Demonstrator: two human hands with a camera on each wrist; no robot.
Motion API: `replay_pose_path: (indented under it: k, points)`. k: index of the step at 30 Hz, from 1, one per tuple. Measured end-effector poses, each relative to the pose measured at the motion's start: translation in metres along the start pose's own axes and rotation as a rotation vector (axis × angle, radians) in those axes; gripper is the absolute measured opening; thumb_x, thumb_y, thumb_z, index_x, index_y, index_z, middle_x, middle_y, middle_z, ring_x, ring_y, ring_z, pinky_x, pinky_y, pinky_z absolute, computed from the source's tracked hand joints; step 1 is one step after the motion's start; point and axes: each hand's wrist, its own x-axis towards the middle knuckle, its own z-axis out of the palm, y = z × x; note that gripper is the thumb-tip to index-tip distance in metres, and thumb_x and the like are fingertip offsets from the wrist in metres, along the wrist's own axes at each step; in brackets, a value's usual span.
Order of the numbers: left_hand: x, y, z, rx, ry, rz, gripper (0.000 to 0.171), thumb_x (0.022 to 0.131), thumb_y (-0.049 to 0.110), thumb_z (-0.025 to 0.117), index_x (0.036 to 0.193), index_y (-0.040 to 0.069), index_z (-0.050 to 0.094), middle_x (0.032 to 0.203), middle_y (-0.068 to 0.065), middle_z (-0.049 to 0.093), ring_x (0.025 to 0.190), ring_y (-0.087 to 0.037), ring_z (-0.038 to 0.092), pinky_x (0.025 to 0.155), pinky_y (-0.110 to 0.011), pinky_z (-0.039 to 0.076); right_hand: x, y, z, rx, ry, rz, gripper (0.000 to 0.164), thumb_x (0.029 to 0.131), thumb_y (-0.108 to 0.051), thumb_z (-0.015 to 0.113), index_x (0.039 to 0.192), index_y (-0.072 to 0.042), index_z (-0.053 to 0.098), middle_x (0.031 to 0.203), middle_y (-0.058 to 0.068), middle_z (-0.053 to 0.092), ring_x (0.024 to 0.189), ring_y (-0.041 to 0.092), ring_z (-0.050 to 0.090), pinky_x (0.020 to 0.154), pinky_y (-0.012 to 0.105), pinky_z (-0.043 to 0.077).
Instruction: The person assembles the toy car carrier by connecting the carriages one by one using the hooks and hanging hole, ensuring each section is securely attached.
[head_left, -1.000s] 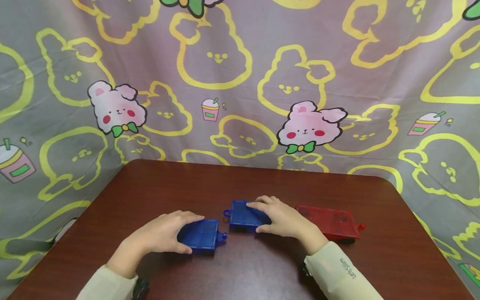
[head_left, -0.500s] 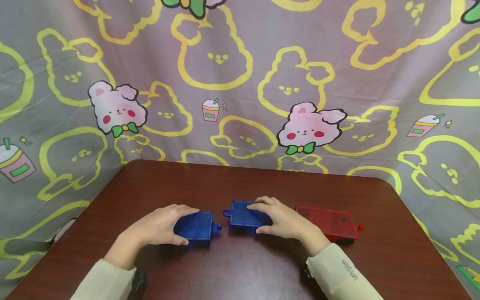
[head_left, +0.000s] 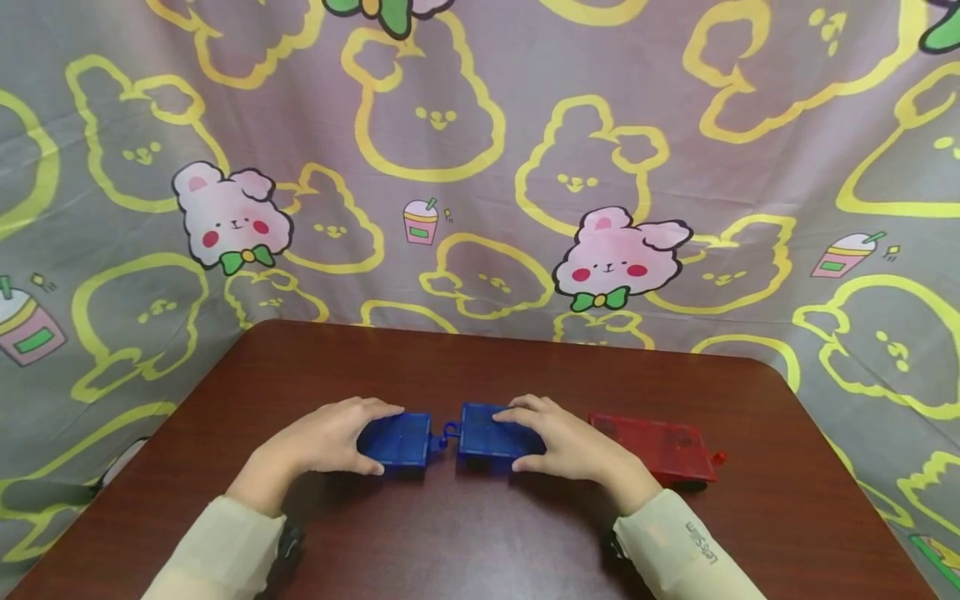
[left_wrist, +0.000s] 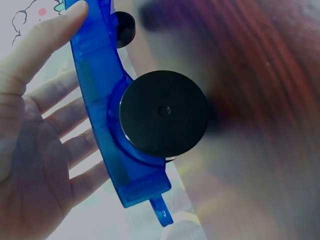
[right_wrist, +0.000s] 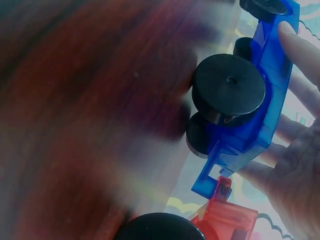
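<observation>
My left hand (head_left: 318, 442) grips a translucent blue toy wagon (head_left: 401, 442) by its long sides, thumb near and fingers far. Its black wheel (left_wrist: 164, 112) shows large in the left wrist view. My right hand (head_left: 566, 442) holds a second blue toy wagon (head_left: 487, 433) the same way. Between the two, the left wagon's hitch peg (head_left: 441, 443) sits right at the other's blue ring (head_left: 451, 429). Behind the right hand is a longer red toy wagon (head_left: 656, 446). In the right wrist view its red coupling (right_wrist: 223, 189) meets the blue wagon's hook (right_wrist: 205, 185).
All the wagons are on a dark brown wooden table (head_left: 450, 542). A patterned curtain (head_left: 480, 192) with cartoon rabbits hangs along the table's back and sides. The red wagon's far end carries another peg (head_left: 719, 457), pointing right.
My left hand has pushed its blue wagon away from me, so its peg has come level with the ring of the right wagon. The right hand and red wagon stay nearly still.
</observation>
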Motion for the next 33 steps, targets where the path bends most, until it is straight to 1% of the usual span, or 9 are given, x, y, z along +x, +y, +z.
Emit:
replay_pose_path:
  k: [9,14,17,22,26,31,33]
  points:
    - [0.01,-0.001,0.002,0.004,-0.004,-0.001,0.082,0.072,0.039,0.089,0.142,0.014,0.054,0.141,-0.01,0.058,0.127,-0.03,0.056,0.104,-0.053,0.047,0.0,-0.001,0.0,-0.009,-0.004,-0.011,0.06,0.086,-0.032,0.078,0.141,-0.022,0.055,0.142,0.008,0.051,0.129,0.026,0.048,0.104,0.048,0.049]
    - [0.015,-0.001,0.002,0.004,-0.006,0.019,0.082,0.072,0.037,0.089,0.142,0.013,0.054,0.141,-0.011,0.057,0.128,-0.03,0.056,0.105,-0.052,0.047,0.0,-0.001,0.001,-0.015,-0.014,-0.014,0.06,0.086,-0.033,0.078,0.141,-0.023,0.056,0.142,0.008,0.051,0.129,0.026,0.048,0.104,0.049,0.049]
    - [0.017,-0.001,0.002,0.006,-0.009,0.028,0.081,0.072,0.036,0.088,0.142,0.012,0.054,0.142,-0.011,0.057,0.128,-0.03,0.056,0.106,-0.051,0.046,0.001,0.0,0.001,-0.021,-0.019,-0.016,0.06,0.086,-0.033,0.078,0.14,-0.022,0.056,0.142,0.009,0.051,0.129,0.028,0.048,0.106,0.052,0.046]
    - [0.018,-0.001,0.002,0.001,-0.016,0.028,0.081,0.073,0.034,0.088,0.142,0.013,0.053,0.142,-0.011,0.057,0.128,-0.03,0.056,0.106,-0.052,0.046,0.002,0.0,0.001,-0.033,-0.022,-0.025,0.059,0.086,-0.033,0.078,0.139,-0.021,0.057,0.142,0.01,0.051,0.131,0.03,0.048,0.112,0.059,0.037]
    - [0.018,-0.001,0.002,-0.005,-0.02,0.024,0.081,0.073,0.035,0.088,0.143,0.014,0.053,0.142,-0.011,0.057,0.128,-0.031,0.055,0.106,-0.053,0.046,0.002,0.0,0.001,-0.038,-0.026,-0.02,0.058,0.086,-0.032,0.078,0.139,-0.02,0.057,0.142,0.011,0.051,0.131,0.031,0.047,0.114,0.061,0.033]
    - [0.018,-0.001,0.002,-0.011,-0.024,0.01,0.082,0.073,0.036,0.088,0.144,0.015,0.052,0.143,-0.01,0.056,0.128,-0.031,0.055,0.106,-0.053,0.046,0.002,-0.001,0.002,-0.053,-0.02,-0.006,0.059,0.085,-0.034,0.079,0.138,-0.022,0.058,0.141,0.01,0.052,0.131,0.031,0.048,0.112,0.059,0.037]
    - [0.018,-0.001,0.002,-0.017,-0.027,0.007,0.082,0.073,0.036,0.088,0.144,0.015,0.052,0.143,-0.011,0.056,0.129,-0.031,0.055,0.106,-0.053,0.046,0.002,-0.001,0.002,-0.058,-0.017,-0.001,0.059,0.084,-0.035,0.079,0.138,-0.023,0.058,0.141,0.01,0.052,0.13,0.031,0.049,0.109,0.056,0.042]
